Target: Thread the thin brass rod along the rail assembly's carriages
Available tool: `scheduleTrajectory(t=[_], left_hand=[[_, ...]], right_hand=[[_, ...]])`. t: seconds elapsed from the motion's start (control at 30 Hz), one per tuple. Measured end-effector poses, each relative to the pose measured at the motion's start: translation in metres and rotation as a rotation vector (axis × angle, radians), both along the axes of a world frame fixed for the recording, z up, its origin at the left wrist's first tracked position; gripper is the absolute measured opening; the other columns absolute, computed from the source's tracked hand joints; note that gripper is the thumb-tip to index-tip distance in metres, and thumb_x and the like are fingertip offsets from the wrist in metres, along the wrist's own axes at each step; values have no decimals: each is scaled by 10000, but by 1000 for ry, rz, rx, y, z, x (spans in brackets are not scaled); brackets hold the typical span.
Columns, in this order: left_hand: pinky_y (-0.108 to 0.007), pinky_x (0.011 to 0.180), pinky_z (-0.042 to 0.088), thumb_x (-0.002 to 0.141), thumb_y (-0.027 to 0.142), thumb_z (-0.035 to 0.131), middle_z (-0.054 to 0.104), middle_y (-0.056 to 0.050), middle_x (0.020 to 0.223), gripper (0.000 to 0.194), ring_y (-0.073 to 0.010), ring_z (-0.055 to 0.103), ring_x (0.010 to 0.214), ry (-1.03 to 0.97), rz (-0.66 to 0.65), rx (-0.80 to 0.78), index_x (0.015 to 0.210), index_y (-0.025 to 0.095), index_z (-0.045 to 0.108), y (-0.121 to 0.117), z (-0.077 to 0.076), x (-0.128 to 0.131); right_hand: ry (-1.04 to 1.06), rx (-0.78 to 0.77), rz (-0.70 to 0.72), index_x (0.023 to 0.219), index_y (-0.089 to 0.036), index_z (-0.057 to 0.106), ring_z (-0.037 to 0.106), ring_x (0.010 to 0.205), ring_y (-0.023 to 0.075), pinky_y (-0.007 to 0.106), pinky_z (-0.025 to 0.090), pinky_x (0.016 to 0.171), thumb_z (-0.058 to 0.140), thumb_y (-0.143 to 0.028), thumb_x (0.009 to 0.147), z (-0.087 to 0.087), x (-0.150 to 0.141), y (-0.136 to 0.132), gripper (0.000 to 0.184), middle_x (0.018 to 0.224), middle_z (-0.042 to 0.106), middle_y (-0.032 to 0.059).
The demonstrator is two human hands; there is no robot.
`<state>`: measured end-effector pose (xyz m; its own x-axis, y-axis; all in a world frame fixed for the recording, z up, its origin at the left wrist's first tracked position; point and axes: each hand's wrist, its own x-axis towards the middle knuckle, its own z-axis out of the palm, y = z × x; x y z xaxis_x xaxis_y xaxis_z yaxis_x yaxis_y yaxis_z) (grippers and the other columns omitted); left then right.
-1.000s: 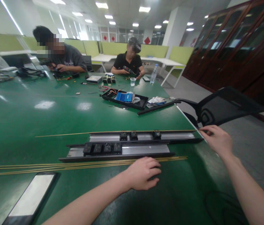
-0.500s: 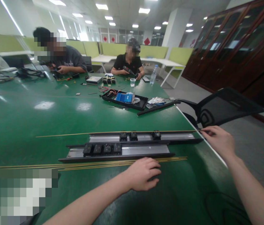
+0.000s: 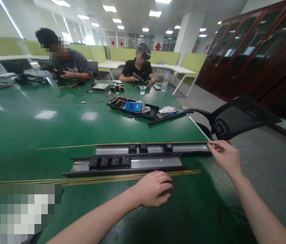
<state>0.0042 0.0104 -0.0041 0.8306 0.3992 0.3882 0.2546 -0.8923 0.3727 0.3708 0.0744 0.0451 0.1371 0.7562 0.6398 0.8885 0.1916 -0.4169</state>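
Note:
Two dark-edged metal channel rails lie side by side before me. The nearer rail (image 3: 155, 162) carries several black blocks (image 3: 104, 162) towards its left; the farther rail (image 3: 153, 149) bears 3 black blocks (image 3: 143, 147). A long thin brass rod (image 3: 64, 147) runs along the far rail's back edge, its right end at the fingertips of my right hand (image 3: 225, 156), pinched closed around it beside the rail's end. My left hand (image 3: 155, 188) rests with fingers apart on the table, its fingertips over a bundle of brass rods (image 3: 102, 179) in front of the near rail.
On the green table (image 3: 56, 130) stands a black tray (image 3: 148, 113) holding a blue finned part (image 3: 134, 106). Gloves (image 3: 167, 111), a dark strip (image 3: 169, 118), a cup (image 3: 143, 90) and a bottle (image 3: 165, 82) are beyond. Two people work across; a chair (image 3: 244, 117) is at right.
My right hand has shifted left towards the end of the far rail. My left hand stays in place, and the rails have not visibly moved; the view has shifted slightly.

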Motion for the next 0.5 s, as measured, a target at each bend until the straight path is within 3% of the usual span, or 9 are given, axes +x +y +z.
scheduleTrajectory(t=[0.27,0.5], left_hand=[[-387,1064,484,958,346,560,665,-100,1281,311,-251,606,1216,-1,5,0,1190,170,669,0,1,0],[-379,1053,486,955,340,569,670,-93,1269,294,-246,612,1197,-6,7,10,1176,174,672,-1,2,1]], right_hand=[[124,-79,259,952,-205,742,638,712,159,290,530,582,626,-364,933,-8,-89,-28,197,970,711,70],[167,-98,277,1010,-214,743,637,729,149,288,536,600,611,-347,954,-18,-121,-39,196,1031,700,65]])
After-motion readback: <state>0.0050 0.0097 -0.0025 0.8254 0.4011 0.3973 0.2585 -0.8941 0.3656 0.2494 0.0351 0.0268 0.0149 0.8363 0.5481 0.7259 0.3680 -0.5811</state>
